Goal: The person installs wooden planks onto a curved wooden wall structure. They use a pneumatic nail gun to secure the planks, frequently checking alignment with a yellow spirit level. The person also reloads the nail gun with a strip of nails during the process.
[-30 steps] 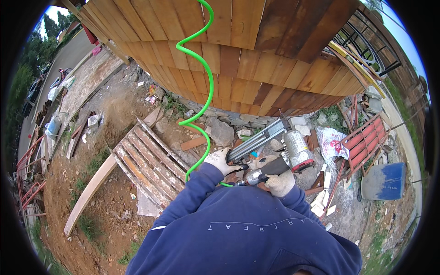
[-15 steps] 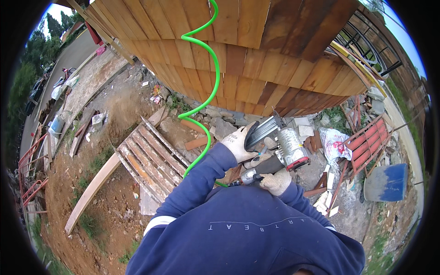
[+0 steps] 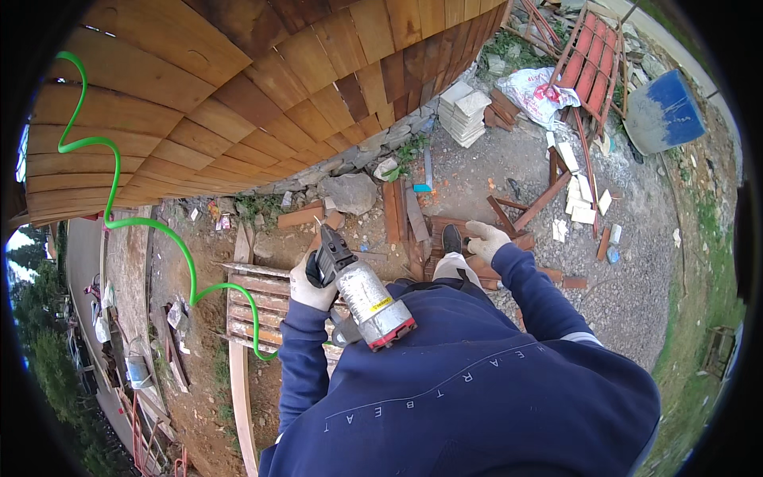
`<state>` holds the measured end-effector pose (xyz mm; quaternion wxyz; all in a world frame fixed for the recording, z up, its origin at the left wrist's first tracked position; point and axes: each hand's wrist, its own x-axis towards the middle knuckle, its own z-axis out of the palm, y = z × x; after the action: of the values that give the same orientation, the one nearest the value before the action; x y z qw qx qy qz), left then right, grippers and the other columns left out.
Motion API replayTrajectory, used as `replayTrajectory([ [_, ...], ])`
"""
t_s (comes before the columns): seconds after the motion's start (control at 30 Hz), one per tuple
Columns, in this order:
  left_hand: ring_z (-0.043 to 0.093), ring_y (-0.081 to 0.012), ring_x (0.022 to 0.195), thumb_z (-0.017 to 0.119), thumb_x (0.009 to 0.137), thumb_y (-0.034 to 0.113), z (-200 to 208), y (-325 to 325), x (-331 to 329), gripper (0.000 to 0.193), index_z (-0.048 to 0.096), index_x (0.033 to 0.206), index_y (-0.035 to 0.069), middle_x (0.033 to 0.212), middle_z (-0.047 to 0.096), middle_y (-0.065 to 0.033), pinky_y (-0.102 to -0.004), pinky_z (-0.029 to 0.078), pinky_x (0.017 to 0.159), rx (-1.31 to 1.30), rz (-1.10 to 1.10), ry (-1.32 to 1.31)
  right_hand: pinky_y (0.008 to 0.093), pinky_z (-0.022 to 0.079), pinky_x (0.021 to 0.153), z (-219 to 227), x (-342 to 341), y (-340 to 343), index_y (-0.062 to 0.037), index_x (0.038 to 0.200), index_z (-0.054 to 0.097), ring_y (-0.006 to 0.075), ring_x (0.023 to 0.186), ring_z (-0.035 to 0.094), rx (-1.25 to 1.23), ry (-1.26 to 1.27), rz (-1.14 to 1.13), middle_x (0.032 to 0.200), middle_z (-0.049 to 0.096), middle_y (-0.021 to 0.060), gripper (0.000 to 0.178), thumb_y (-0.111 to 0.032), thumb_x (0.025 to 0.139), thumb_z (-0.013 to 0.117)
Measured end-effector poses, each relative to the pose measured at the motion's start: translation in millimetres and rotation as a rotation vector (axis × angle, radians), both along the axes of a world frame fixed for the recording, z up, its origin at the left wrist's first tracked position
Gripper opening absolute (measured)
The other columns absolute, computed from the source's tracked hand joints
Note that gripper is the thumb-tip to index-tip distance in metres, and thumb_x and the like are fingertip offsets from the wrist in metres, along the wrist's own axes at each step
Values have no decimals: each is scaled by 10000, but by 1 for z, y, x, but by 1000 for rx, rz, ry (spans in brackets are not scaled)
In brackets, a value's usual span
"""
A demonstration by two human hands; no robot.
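Note:
My left hand, in a white glove with dark patches, is closed around the front part of a nail gun. The tool has a scuffed silver body, a dark nose pointing up and away, and a red-rimmed end cap close to my chest. My right hand, also gloved, is apart from the tool, with its fingers loosely spread and nothing in them. Below it show my shoe and trouser leg. A green coiled air hose runs from the upper left down to near my left forearm; its lower end is hidden there.
A curved wall of wooden shingles fills the upper left. Slatted boards lie on the left, and reddish planks ahead. Farther right are stacked white tiles, a white bag, a red metal frame and a blue container.
The view has swung to the right. My right hand has let go of the nail gun and moved away rightward. The left hand has carried the tool to my left side.

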<state>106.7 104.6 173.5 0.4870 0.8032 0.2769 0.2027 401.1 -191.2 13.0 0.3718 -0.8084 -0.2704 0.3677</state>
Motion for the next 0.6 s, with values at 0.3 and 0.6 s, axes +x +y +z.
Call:
replayTrajectory([
  [0.3, 667, -119, 896, 806, 792, 60, -29, 8, 10, 357, 651, 1106, -11, 992, 730, -74, -293, 534, 828, -165, -116, 204, 369, 502, 1013, -93, -77, -80, -51, 1140, 714, 338, 1099, 682, -178, 115, -62, 1127, 736, 169, 348, -253, 871, 626],
  [0.6, 710, -208, 840, 830, 729, 112, -42, 23, 30, 381, 662, 1046, -16, 923, 732, -153, -336, 552, 808, -2, -117, 121, 340, 610, 630, 71, -60, -94, -28, 1141, 689, 213, 739, 725, -325, 731, 19, 875, 733, 115, 324, -267, 939, 608],
])
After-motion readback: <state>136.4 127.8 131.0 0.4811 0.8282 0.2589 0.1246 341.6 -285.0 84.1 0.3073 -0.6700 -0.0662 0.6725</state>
